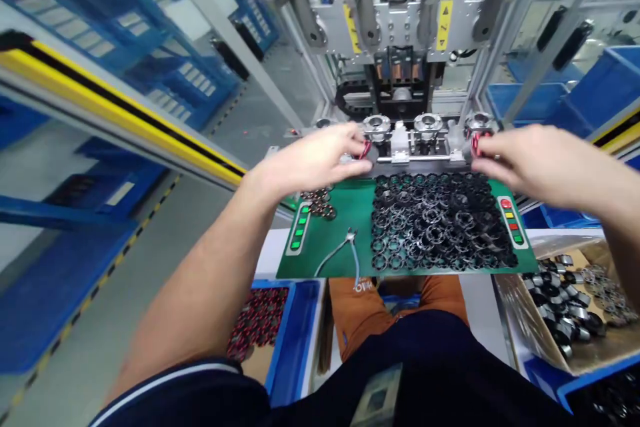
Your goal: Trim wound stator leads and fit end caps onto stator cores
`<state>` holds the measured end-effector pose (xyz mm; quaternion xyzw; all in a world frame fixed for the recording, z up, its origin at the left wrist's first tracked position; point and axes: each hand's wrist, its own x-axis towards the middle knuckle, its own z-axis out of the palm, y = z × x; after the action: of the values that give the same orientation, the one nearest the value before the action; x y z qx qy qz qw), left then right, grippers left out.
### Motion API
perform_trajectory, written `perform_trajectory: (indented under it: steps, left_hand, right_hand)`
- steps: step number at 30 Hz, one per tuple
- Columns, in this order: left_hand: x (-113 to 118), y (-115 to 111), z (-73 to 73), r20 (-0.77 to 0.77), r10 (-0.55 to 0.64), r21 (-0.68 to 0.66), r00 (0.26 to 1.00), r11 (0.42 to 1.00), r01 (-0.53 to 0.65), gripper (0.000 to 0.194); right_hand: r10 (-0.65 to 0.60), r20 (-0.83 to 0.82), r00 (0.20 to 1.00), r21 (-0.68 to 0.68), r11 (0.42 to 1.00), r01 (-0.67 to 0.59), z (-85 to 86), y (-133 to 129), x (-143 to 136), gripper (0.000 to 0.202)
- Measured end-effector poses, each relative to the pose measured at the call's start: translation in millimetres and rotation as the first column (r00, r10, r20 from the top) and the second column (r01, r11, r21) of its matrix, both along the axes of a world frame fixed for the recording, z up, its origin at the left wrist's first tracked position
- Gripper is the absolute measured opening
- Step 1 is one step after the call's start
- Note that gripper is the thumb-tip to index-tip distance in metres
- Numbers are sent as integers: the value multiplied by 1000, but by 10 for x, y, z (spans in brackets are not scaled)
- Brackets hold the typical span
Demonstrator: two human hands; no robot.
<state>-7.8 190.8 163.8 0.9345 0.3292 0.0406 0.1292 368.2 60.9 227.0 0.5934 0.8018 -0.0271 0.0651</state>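
Note:
My left hand (333,157) is closed around a small motor stator (369,149) with red windings, in front of the machine's row of round metal fixtures (377,125). A second red-wound stator (475,145) is pinched in my right hand (517,155), beside the right-hand fixture (480,123). Both stators are partly covered by my fingers. Below my hands, many black plastic rings (435,220) cover the right part of the green work surface (345,207). Copper-coloured rings (323,205) lie at its left, partly behind my left forearm.
Cutting pliers (351,237) lie on the green surface between two button panels (299,230) (511,222). A blue bin (295,330) of red-wound parts stands lower left; a lined box (575,347) of metal and black parts, lower right. The press (395,20) rises ahead.

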Motion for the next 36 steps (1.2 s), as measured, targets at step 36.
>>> perform_trajectory:
  steps: [36]
  left_hand:
    - [-1573,-2210,-2327,223,744,-170,630,666,-726,30]
  right_hand:
    - [45,-580,813,-252,940,-231,-2246,-1823,-1476,23]
